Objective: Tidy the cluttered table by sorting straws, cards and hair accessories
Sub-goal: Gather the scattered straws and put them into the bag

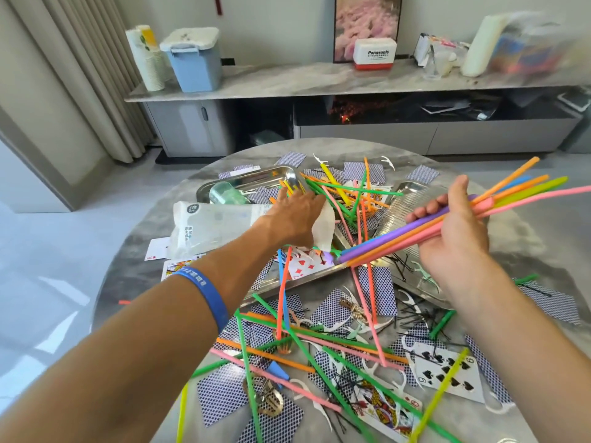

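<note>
My right hand (454, 231) grips a bundle of straws (415, 231), fingers curled round it, above the table (527, 244). Left hand (294, 215), fingers extended, reaches into loose straws (339, 193) beside a steel tray (243, 183); whether it has hold of one, I cannot tell.

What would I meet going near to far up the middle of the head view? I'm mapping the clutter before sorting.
Queen card → blue-backed card → diamonds card → straw pile → far card → table far edge → cabinet.
</note>
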{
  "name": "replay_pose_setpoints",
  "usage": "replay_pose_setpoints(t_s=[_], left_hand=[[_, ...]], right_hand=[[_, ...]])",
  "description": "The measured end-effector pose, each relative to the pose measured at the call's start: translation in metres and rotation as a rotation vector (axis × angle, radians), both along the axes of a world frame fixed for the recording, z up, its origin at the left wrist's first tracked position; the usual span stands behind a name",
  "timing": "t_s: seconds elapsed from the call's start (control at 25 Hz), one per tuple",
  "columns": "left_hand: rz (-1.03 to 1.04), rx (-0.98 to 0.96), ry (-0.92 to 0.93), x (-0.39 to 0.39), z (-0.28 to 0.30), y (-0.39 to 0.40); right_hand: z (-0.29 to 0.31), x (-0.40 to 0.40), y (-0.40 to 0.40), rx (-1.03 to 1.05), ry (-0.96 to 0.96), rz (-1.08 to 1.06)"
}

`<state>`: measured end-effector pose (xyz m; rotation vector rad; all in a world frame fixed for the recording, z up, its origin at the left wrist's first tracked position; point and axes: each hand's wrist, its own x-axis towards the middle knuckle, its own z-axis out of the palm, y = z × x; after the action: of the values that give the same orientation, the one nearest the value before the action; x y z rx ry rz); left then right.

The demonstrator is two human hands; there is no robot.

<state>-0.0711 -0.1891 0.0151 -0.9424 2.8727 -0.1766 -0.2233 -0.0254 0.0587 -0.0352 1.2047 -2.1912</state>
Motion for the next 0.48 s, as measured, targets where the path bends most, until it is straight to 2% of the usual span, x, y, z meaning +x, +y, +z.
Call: replay_pose_setpoints(t_s=[0.12, 0.24, 0.32, 0.48], left_hand=[[-0.085, -0.21, 0.127, 0.014, 0.021, 0.002], [-0.188, -0.419, 0.129, 0.038, 0.046, 0.014], [-0.162, -0.346, 0.244, 0.058, 0.061, 0.028], [-0.031, 0.057, 0.695, 0.086, 0.075, 0.066]], right_hand=[[-0.001, 0.0, -0.001, -0.007, -0.012, 0.01], [0.006, 0.007, 0.001, -0.031, -0.029, 0.01], [0.024, 0.009, 0.004, -0.114, -0.047, -0.016], [0.067, 0.017, 0.004, -0.364, -0.14, -0.036]])
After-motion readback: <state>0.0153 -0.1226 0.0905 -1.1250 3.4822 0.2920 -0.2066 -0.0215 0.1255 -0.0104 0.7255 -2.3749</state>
